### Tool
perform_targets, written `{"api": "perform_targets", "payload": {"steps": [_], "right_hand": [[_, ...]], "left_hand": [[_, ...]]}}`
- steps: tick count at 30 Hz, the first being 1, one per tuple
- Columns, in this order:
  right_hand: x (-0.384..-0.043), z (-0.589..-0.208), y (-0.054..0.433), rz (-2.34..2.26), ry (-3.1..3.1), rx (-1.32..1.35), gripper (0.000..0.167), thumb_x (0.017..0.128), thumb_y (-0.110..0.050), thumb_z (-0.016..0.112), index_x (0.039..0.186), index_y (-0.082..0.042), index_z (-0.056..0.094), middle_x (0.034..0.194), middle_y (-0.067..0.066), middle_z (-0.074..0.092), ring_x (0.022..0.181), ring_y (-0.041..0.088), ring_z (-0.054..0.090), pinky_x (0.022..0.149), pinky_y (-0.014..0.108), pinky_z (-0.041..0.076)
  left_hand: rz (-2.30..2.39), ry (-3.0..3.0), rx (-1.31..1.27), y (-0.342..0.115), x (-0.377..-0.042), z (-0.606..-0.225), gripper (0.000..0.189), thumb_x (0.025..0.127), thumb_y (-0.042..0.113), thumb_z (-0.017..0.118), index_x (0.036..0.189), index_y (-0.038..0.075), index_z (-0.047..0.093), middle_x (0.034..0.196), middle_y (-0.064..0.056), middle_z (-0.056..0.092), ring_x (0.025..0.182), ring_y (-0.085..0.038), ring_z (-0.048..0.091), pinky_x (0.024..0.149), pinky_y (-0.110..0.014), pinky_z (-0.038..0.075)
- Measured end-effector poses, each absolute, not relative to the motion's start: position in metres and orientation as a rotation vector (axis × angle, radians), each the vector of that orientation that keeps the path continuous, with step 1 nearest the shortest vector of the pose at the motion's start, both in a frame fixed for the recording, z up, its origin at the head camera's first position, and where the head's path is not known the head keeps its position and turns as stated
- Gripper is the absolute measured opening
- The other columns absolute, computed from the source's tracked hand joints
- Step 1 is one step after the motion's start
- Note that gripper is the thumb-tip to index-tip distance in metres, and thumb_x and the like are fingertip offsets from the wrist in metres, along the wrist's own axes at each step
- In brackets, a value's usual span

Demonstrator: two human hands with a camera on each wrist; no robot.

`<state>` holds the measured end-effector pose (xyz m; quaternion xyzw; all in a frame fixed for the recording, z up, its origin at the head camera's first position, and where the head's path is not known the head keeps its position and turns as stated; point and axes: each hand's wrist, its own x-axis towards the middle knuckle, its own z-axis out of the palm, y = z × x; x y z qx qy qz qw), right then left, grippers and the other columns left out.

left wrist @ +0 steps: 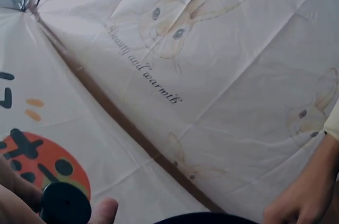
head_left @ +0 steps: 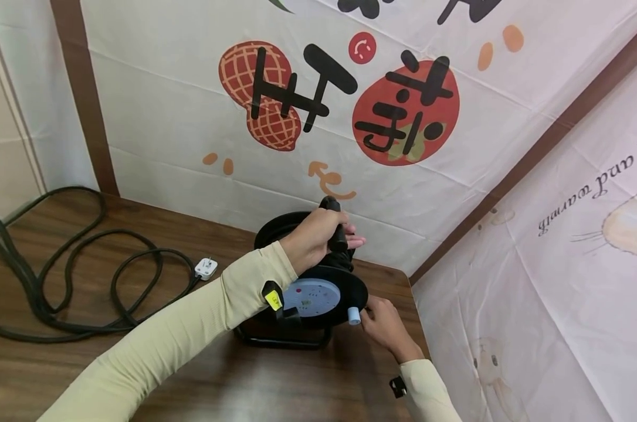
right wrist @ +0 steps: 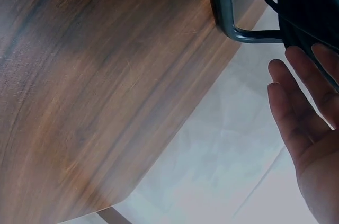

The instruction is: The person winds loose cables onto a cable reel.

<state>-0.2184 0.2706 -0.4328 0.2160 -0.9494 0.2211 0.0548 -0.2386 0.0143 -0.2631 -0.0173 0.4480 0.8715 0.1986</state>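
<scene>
free tabletop (head_left: 276,387) before the reel (head_left: 318,293); cable loops (head_left: 33,287) block its left

Head cam fwd/dn twd reel (head_left: 318,293)

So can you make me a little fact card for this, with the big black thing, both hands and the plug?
Main thing: black cable reel, standing on the table
Left hand: holding the reel's handle
Right hand: at the reel's rim, beside the pale blue knob
Plug: white, lying on the table, left of the reel in the head view
Cable: black, in loose loops on the table
</scene>
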Motion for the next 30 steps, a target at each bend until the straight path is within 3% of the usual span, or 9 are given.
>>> {"api": "perform_targets", "payload": {"steps": [5,9,12,20,24,30], "right_hand": [[-0.208,-0.433,0.269,0.739,-2.836,0.678,0.027,0.098,-0.008,0.058,0.080,-0.027,0.059,0.069,-0.016,0.053,0.060,0.002,0.049,0.060,0.027,0.043],[-0.200,-0.438,0.269,0.736,-2.772,0.721,0.022,0.099,-0.009,0.062,0.088,-0.028,0.063,0.084,-0.017,0.065,0.075,0.001,0.060,0.068,0.028,0.050],[-0.197,-0.440,0.269,0.709,-2.720,0.733,0.022,0.098,-0.008,0.064,0.087,-0.027,0.062,0.083,-0.017,0.064,0.077,0.000,0.060,0.067,0.029,0.050],[-0.187,-0.438,0.268,0.750,-2.656,0.695,0.025,0.096,-0.003,0.064,0.087,-0.027,0.064,0.078,-0.018,0.059,0.067,0.001,0.054,0.062,0.027,0.048],[-0.179,-0.438,0.268,0.761,-2.588,0.685,0.023,0.096,-0.001,0.064,0.090,-0.023,0.067,0.082,-0.016,0.062,0.071,0.001,0.059,0.065,0.029,0.052],[-0.165,-0.434,0.262,0.714,-2.553,0.575,0.013,0.101,-0.014,0.066,0.096,-0.022,0.075,0.087,-0.015,0.072,0.078,-0.001,0.065,0.068,0.031,0.056]], "left_hand": [[2.339,1.410,0.069,-0.007,-0.243,-0.268,0.053,0.108,0.013,0.047,0.155,-0.002,0.028,0.122,-0.022,0.055,0.112,-0.036,0.065,0.097,-0.038,0.051],[2.277,1.550,0.139,-0.025,-0.250,-0.275,0.042,0.109,0.016,0.047,0.144,-0.006,0.044,0.121,-0.021,0.057,0.102,-0.028,0.062,0.099,-0.039,0.049],[2.267,1.635,0.192,-0.036,-0.256,-0.281,0.038,0.109,0.015,0.045,0.140,-0.007,0.050,0.120,-0.020,0.059,0.107,-0.030,0.063,0.100,-0.041,0.050],[2.270,1.834,0.208,-0.059,-0.261,-0.308,0.035,0.110,0.014,0.044,0.132,-0.010,0.057,0.125,-0.024,0.062,0.111,-0.032,0.064,0.094,-0.038,0.053],[2.280,1.910,0.262,-0.074,-0.258,-0.322,0.036,0.110,0.016,0.046,0.131,-0.010,0.058,0.125,-0.024,0.063,0.110,-0.031,0.065,0.092,-0.035,0.054],[2.264,2.081,0.262,-0.092,-0.253,-0.348,0.032,0.108,0.013,0.051,0.127,-0.010,0.061,0.121,-0.025,0.065,0.104,-0.026,0.065,0.087,-0.031,0.055]]}}
